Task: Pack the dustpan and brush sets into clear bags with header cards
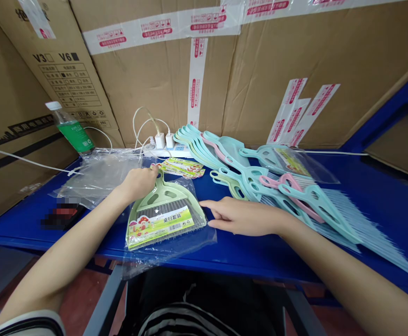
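- Left hand (140,184) clamped on green dustpan (161,199): tugging could tear the plastic bag (186,247).
- Right hand (237,215), loosely open beside it: pressing could crease the label card (162,226).

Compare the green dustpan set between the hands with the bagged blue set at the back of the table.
Colour: the green dustpan set is pale green; the blue dustpan set is light blue.
Pose: the green set's handle points away from the person, the blue set's to the left.
Contact: the left hand is at the green set's handle; neither hand touches the blue set.
Both have clear plastic and a printed label.
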A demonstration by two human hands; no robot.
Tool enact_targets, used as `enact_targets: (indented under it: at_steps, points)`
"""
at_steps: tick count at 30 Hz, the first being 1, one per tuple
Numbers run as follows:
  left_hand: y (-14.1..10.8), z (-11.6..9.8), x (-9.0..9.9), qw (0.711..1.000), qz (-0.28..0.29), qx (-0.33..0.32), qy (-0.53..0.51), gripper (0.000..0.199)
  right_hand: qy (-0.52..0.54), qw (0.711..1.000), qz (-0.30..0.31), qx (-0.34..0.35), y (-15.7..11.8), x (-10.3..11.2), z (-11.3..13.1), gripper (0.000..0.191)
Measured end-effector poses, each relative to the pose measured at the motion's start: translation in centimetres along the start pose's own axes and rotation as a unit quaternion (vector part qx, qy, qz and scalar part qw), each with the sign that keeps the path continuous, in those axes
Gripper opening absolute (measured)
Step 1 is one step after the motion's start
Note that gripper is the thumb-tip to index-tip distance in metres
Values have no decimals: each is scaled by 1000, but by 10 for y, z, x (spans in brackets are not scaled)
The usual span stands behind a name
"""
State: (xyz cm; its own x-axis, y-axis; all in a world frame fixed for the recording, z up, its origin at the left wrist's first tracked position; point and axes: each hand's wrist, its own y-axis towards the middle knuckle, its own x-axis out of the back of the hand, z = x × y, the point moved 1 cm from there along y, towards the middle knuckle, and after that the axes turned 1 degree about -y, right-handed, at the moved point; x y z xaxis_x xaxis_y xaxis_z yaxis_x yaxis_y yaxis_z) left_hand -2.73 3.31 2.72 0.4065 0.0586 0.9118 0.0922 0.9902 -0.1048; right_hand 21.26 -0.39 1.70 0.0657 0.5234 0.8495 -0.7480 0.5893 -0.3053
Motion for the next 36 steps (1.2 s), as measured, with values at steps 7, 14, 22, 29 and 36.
enact_targets:
  at_steps: [7, 14, 22, 29, 36]
  points:
    - [0, -1, 1, 1000, 2, 1, -3, 50, -4, 1000, -1, 2, 1, 0, 0, 32]
    - [0, 0, 0, 1000, 2, 0, -4, 48, -5, 1000, 2, 0, 0, -1, 0, 35]
    - [0, 0, 1, 1000, 4, -1, -7, 48, -2, 1000, 1, -3, 0, 0, 0, 34]
    - [-1, -1, 1, 1000, 3, -1, -5, 48, -5, 1000, 3, -1, 0, 0, 0, 31]
    - [-1, 0, 1, 1000, -1, -6, -5, 49, 3, 1000, -4, 6, -1, 0, 1, 33]
